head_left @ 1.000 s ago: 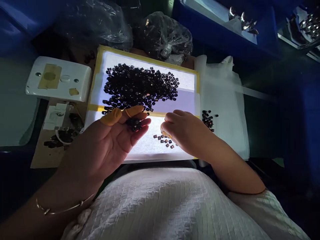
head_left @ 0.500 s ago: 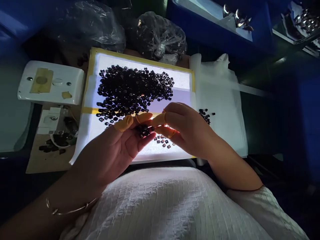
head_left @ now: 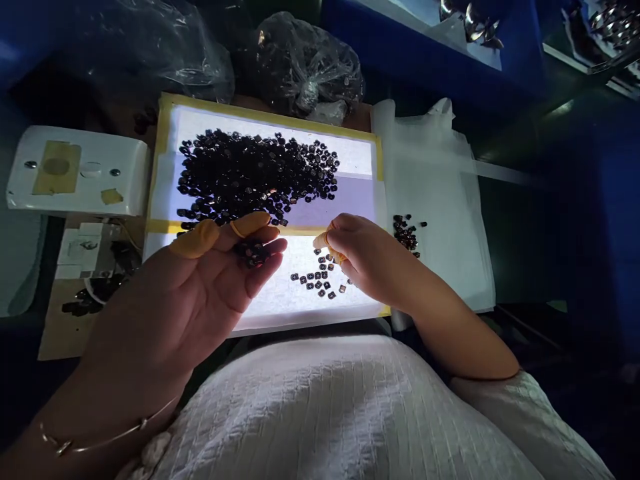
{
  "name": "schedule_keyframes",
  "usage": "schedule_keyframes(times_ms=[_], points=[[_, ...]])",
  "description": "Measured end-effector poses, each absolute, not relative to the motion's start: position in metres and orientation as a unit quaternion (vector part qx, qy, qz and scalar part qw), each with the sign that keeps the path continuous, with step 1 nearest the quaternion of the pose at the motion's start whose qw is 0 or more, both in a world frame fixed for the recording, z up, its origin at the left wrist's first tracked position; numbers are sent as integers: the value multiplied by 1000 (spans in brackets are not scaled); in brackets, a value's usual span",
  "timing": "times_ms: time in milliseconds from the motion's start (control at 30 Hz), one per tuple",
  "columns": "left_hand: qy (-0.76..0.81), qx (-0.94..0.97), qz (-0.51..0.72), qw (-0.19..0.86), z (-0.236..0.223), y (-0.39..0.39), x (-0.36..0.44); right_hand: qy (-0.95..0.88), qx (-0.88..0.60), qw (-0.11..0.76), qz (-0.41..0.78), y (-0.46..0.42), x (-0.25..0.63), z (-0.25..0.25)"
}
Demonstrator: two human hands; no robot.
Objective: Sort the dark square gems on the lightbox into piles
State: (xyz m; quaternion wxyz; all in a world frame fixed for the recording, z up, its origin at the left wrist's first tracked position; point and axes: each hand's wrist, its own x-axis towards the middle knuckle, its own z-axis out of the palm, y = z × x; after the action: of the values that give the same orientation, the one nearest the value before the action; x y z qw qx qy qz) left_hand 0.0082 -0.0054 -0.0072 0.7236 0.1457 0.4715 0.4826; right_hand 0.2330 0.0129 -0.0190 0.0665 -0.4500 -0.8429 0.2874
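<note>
The left hand (head_left: 200,287), palm up above the light panel (head_left: 345,201), cradles a clutch of small dark pieces (head_left: 251,253) in curled fingers. The right hand (head_left: 367,257) draws thumb and forefinger close together at the loose pieces (head_left: 318,275) toward the panel's near right corner; whether it pinches one, I cannot tell. A large heap (head_left: 240,170) spreads toward the far left corner.
</note>
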Motion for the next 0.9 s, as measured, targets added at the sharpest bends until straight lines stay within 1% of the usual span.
schedule_keyframes(times_ms=[133, 233, 300, 367, 533, 900], points=[[475, 141, 488, 719, -7, -7, 9, -828, -441, 73, 338, 13, 234, -16], [483, 152, 509, 696, -12, -8, 6, -792, -467, 125, 374, 14, 248, -16], [497, 151, 510, 686, -13, -7, 5, -772, -494, 163, 365, 14, 259, -19], [513, 142, 508, 677, -13, -6, 6, -761, -511, 182, 356, 13, 267, -22], [524, 138, 513, 665, -12, -2, 9, -750, -511, 206, 366, 9, 273, -29], [518, 145, 512, 669, -15, 0, 10, -753, -507, 223, 356, 10, 272, -32]])
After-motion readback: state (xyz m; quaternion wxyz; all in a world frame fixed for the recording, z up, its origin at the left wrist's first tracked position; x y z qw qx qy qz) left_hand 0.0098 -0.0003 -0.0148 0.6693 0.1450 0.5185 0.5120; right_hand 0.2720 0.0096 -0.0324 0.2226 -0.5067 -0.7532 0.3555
